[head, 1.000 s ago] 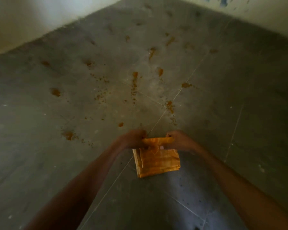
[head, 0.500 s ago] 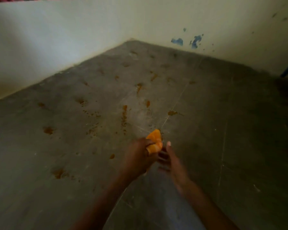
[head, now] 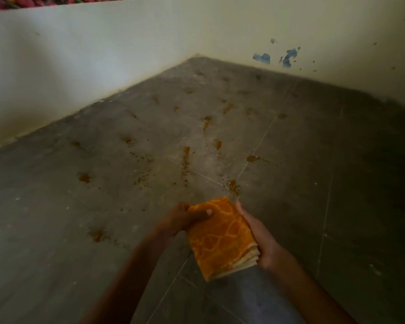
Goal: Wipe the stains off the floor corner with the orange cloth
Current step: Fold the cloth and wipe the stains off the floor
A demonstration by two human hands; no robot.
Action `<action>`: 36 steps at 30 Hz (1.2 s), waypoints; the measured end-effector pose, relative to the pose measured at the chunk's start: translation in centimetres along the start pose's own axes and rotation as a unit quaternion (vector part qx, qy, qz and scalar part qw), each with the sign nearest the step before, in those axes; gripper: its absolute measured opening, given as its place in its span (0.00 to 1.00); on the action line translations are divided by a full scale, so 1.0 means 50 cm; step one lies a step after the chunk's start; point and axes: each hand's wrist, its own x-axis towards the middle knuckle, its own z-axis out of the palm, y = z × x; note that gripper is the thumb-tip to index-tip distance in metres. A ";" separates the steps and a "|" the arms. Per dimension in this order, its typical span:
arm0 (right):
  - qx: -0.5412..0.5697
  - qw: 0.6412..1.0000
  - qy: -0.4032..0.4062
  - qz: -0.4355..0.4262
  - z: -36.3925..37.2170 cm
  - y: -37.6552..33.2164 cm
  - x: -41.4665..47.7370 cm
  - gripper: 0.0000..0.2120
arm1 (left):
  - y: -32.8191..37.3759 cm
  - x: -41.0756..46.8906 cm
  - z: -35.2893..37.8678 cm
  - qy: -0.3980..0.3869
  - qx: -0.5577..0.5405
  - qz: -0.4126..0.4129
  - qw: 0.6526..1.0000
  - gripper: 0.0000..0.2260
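A folded orange cloth point(head: 221, 237) with a lighter web pattern is held above the floor, low in the middle of the view. My left hand point(head: 180, 218) grips its far left corner, thumb on top. Along the cloth's right edge my right hand point(head: 258, 237) cups it from the side and below. Several orange-brown stains point(head: 186, 153) are scattered over the grey floor point(head: 80, 206) between my hands and the corner point(head: 197, 58) where two walls meet. The nearest stain point(head: 233, 185) lies just beyond the cloth.
Pale walls point(head: 91, 54) close the corner on the left and the back. Blue patches of chipped paint point(head: 288, 57) mark the back wall. Thin tile joints point(head: 260, 148) run across the floor. A patterned strip point(head: 56, 1) runs along the top left.
The cloth was bunched in my left hand half a second ago; now it lies flat and folded between both hands. The view has lifted towards the corner.
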 end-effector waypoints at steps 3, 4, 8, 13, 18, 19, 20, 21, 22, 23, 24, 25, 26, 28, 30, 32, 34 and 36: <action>-0.076 0.994 0.041 -0.064 -0.005 0.018 0.019 0.15 | -0.016 0.014 0.015 0.079 -0.043 0.020 0.996 0.19; -0.103 0.984 0.092 -0.108 -0.011 0.028 0.026 0.15 | -0.022 0.020 0.022 0.111 -0.087 0.011 0.990 0.17; 0.031 0.947 0.214 -0.239 -0.030 0.061 0.069 0.22 | -0.041 0.033 0.050 0.157 -0.260 -0.025 0.952 0.12; 0.081 0.954 0.185 -0.220 -0.023 0.089 0.096 0.25 | -0.028 0.044 0.055 0.102 -0.186 -0.020 0.977 0.11; -0.192 0.917 0.286 -0.203 -0.043 0.095 0.107 0.37 | -0.040 0.035 0.011 0.090 0.037 0.050 0.994 0.24; -0.229 0.909 0.282 -0.204 -0.049 0.088 0.103 0.40 | -0.048 0.029 0.001 0.065 0.063 0.060 0.994 0.26; -0.262 0.904 0.267 -0.210 -0.050 0.080 0.099 0.41 | -0.055 0.022 -0.008 0.041 0.083 0.071 0.993 0.27; -0.291 0.897 0.252 -0.217 -0.054 0.075 0.100 0.41 | -0.066 0.015 -0.015 0.025 0.093 0.085 0.992 0.28; -0.314 0.888 0.246 -0.229 -0.050 0.068 0.095 0.41 | -0.077 0.008 -0.020 0.021 0.097 0.105 0.990 0.27; -0.327 0.878 0.249 -0.248 -0.048 0.063 0.096 0.41 | -0.087 0.001 -0.021 0.036 0.094 0.129 0.987 0.25; -0.328 0.871 0.249 -0.269 -0.043 0.061 0.098 0.40 | -0.098 -0.007 -0.023 0.069 0.078 0.150 0.983 0.23; -0.327 0.866 0.242 -0.292 -0.034 0.056 0.100 0.39 | -0.103 -0.012 -0.024 0.109 0.054 0.166 0.979 0.21; -0.332 0.862 0.231 -0.306 -0.022 0.054 0.104 0.39 | -0.110 -0.015 -0.028 0.147 0.032 0.174 0.973 0.21; -0.408 0.833 0.211 -0.309 -0.005 0.054 0.123 0.41 | -0.122 -0.022 -0.044 0.182 0.019 0.166 0.969 0.25; -0.586 0.710 0.242 -0.308 0.002 0.064 0.141 0.42 | -0.155 -0.034 -0.072 0.223 0.063 0.136 0.963 0.30; -0.699 0.560 0.264 -0.358 0.007 0.076 0.157 0.38 | -0.202 -0.046 -0.110 0.309 0.112 0.089 0.940 0.29; -0.751 0.482 0.205 -0.403 0.017 0.085 0.184 0.36 | -0.244 -0.066 -0.139 0.372 0.171 0.029 0.912 0.26; -0.803 0.428 0.091 -0.405 0.030 0.087 0.224 0.35 | -0.282 -0.092 -0.158 0.388 0.241 -0.006 0.890 0.27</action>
